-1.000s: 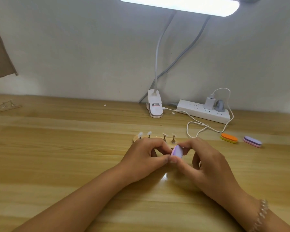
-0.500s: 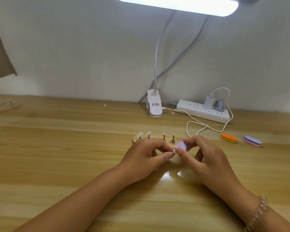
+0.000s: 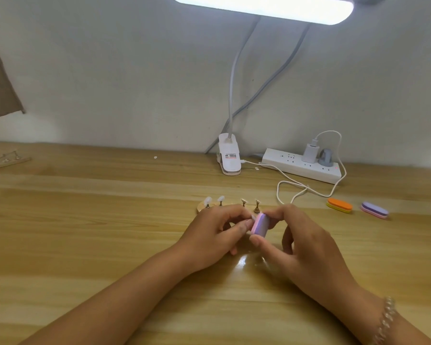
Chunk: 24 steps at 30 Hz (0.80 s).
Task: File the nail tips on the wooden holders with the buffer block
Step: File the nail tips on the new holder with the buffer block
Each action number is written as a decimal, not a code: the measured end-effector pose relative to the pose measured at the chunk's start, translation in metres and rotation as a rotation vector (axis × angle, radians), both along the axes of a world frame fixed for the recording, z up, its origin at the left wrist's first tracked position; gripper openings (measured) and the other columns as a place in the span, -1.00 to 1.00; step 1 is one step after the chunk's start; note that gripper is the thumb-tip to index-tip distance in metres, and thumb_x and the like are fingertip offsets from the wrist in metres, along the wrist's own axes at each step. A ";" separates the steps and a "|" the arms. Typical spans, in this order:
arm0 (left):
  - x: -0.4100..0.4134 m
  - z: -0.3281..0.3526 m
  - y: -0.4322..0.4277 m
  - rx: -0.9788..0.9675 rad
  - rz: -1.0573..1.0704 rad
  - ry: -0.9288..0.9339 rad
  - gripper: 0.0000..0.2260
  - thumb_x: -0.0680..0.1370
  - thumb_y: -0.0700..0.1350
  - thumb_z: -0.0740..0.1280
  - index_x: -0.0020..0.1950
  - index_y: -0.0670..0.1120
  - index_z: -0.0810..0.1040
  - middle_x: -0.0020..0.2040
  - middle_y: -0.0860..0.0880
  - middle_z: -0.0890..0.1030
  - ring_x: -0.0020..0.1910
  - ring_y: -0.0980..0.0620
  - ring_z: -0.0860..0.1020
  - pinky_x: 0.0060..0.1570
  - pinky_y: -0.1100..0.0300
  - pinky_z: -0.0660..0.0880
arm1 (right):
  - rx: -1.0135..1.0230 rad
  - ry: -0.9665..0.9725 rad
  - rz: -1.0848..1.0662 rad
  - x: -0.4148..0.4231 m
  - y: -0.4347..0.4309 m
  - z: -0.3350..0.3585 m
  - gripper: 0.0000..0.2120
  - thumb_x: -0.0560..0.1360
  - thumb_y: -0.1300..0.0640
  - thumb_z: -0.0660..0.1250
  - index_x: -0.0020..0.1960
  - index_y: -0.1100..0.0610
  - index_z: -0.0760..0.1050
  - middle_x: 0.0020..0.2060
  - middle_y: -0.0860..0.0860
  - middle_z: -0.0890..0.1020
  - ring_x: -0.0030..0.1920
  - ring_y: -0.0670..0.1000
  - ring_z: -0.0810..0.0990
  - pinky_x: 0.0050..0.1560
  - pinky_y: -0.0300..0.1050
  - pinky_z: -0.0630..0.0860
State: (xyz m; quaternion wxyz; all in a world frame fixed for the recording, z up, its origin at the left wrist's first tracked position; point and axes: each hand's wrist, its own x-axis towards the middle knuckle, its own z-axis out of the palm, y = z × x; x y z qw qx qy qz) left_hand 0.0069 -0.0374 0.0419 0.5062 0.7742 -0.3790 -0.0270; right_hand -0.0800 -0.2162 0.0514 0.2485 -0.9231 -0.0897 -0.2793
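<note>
**A:** Just above the tabletop point(image 3: 85, 232), in front of the wooden holder point(image 3: 201, 207), what moved?

**B:** The buffer block point(image 3: 259, 224) has dropped and turned broadside in the last half second. The right hand point(image 3: 306, 247) has it in its grip, and the left hand point(image 3: 217, 235) pinches the nail tip point(image 3: 253, 216). It's probably mid-stroke.

three buffer blocks point(image 3: 334, 224), two wooden holders point(image 3: 201, 207), two hands point(image 3: 217, 235)
</note>
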 end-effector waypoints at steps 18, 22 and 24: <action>0.000 -0.003 0.000 0.115 0.009 -0.109 -0.87 0.63 -0.06 0.27 0.03 0.08 0.63 -0.22 0.21 0.58 -0.33 0.22 0.50 -0.27 0.19 0.41 | 0.049 -0.029 -0.025 0.001 0.000 0.003 -0.64 0.40 -0.27 0.35 0.05 -0.05 0.48 -0.13 -0.23 0.54 -0.40 -0.06 0.48 -0.38 -0.06 0.48; -0.002 -0.002 0.000 0.171 0.004 -0.159 -0.85 0.63 -0.02 0.26 0.06 0.12 0.63 -0.16 0.20 0.60 -0.19 0.14 0.52 -0.22 0.18 0.40 | -0.025 -0.041 -0.009 -0.003 0.002 0.004 -0.63 0.37 -0.09 0.49 0.08 -0.02 0.46 -0.14 -0.33 0.46 -0.37 -0.22 0.46 -0.44 -0.26 0.38; -0.001 -0.002 0.000 0.171 0.010 -0.155 -0.84 0.63 -0.04 0.27 0.09 0.10 0.64 -0.12 0.16 0.62 -0.15 0.11 0.53 -0.18 0.12 0.44 | -0.085 -0.017 0.044 -0.005 0.004 0.001 -0.62 0.35 -0.04 0.51 0.08 -0.02 0.45 -0.13 -0.33 0.44 -0.33 -0.34 0.44 -0.43 -0.36 0.32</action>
